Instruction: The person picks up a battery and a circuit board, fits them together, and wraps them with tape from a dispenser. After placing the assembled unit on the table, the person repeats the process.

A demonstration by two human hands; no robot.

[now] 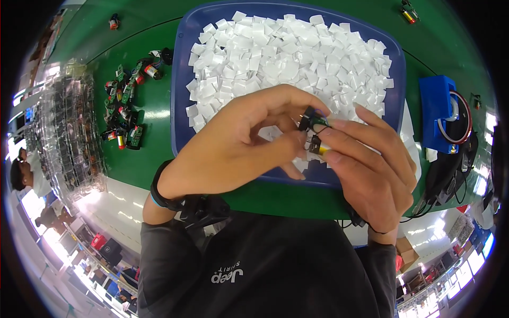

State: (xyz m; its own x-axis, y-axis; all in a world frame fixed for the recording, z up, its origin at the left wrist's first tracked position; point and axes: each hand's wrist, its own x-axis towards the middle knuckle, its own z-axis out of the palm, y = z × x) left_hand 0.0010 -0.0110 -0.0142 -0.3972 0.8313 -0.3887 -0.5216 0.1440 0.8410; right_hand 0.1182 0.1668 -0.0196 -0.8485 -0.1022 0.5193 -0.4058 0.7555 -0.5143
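Both hands meet over the near part of a blue tray (182,58) heaped with small white square pieces (297,58). Between them is a small circuit assembly (317,127) with a black part, a bit of green board, thin wires and a yellow cylindrical part at its lower end. My left hand (244,140) pinches its black end with thumb and fingers. My right hand (371,153) grips the side with the board and the yellow part. The fingers hide much of the assembly.
Left of the tray lies a pile of similar circuit assemblies (124,100). Single ones lie at the far left (114,21) and far right (408,13). A blue tape dispenser (436,116) stands to the right, near a black bag (450,175). Stacked clear plastic trays (69,127) stand beyond the left edge.
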